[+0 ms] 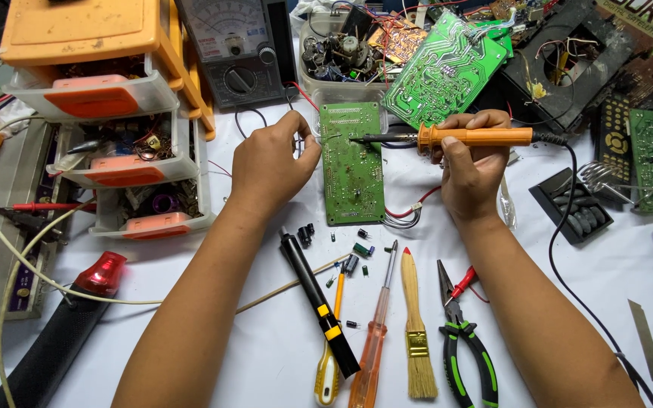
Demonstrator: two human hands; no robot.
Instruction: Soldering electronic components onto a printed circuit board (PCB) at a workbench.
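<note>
While the orange and white parts drawers (126, 162) are standing open at the far left, with an analog multimeter (237, 49) behind them, the person is working on a long green circuit board (352, 163) that is lying flat on the white table (266, 340), near its middle. The left hand (273, 165) is resting just beside the left edge of the board, and its fingers are pinched narrowly on a thin solder wire (319, 138) that is reaching toward the upper part of the board. The right hand (471, 162) is closed around the orange handle of a soldering iron (455, 137), and the dark tip is pointing left and is touching, or almost touching, the same spot; I cannot tell which one.

It seems that the step in hand is the soldering of one joint near the top of the board. I think the next move is asking for a steady iron and a small feed of wire, without touching the neighbour pads.

Below the board, small capacitors (357, 253) are lying loose. Toward the right, a black pen-shaped tool (317, 302), two screwdrivers (376, 332), a brush (416, 332) and green pliers (466, 351) are lying side by side, untouched.
</note>
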